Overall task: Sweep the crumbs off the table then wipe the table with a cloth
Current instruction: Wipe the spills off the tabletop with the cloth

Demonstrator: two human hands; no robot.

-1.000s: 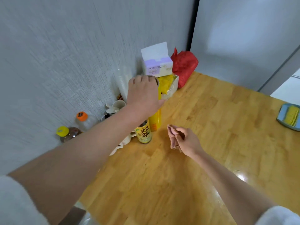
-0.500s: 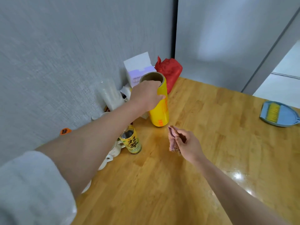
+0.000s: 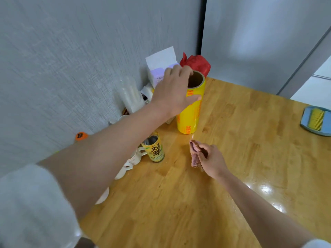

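A person's left hand (image 3: 174, 92) grips the top of an upright yellow roll of cling film (image 3: 190, 111) at the far left of a wooden counter (image 3: 232, 158), fingers curled over the rim and thumb across the front. The right hand (image 3: 208, 159), nearer, pinches a folded pink cloth (image 3: 194, 156) just above the wood. A yellow can (image 3: 154, 149) stands just left of the cloth. A blue dustpan with a yellow brush (image 3: 316, 120) lies at the right edge.
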